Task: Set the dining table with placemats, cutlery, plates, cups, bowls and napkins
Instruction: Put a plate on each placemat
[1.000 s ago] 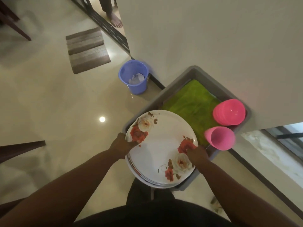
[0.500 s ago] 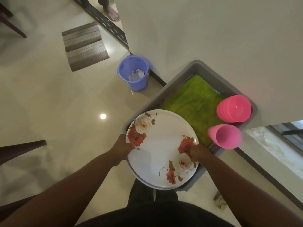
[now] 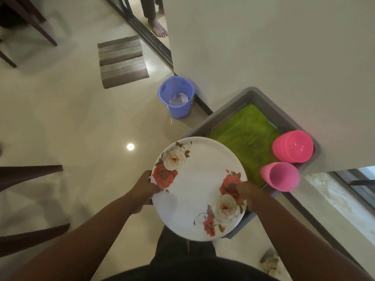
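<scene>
A stack of white plates with red and cream roses is lifted above the near end of a grey tub. My left hand grips the stack's left rim and my right hand grips its right rim. Inside the tub lies a green placemat. A stack of pink bowls and a stack of pink cups stand at the tub's right end.
The tub stands against a white wall. A blue bucket with crumpled paper sits on the shiny floor to the left, beyond it a striped mat. Dark chair parts are at the left. Another person's bare foot is at the top.
The plate stack has come up out of the tub and toward me, held in both hands. The view has tilted a little.
</scene>
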